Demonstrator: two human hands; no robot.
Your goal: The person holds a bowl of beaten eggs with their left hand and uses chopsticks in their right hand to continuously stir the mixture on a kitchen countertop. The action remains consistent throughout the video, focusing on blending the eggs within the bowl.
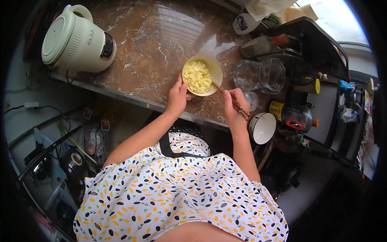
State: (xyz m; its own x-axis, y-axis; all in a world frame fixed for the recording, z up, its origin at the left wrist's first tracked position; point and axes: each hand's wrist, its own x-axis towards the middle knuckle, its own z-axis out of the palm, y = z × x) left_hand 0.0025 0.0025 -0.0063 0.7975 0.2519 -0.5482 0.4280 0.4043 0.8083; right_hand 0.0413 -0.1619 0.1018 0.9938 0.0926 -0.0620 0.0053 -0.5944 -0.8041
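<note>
My left hand (pixel 179 94) grips the near left side of a cream bowl (pixel 217 72), fingers against its outside. Inside lies crumbly, pale yellow food (pixel 196 76). My right hand (pixel 236 105), just right of the bowl and lower, is closed on wooden chopsticks (pixel 217 87), whose far ends reach into the food at the bowl's right side. The bowl is over the brown marbled countertop (pixel 149 48) near its front edge; whether it rests on it is unclear.
A pale electric appliance (pixel 72 44) stands at the left. Glass jars (pixel 258 74), bottles (pixel 262 45), a clear lid (pixel 252 101), a dark tray (pixel 326 48) and a white bowl (pixel 263 129) crowd the right. A cluttered rack (pixel 44 157) is below the counter at left.
</note>
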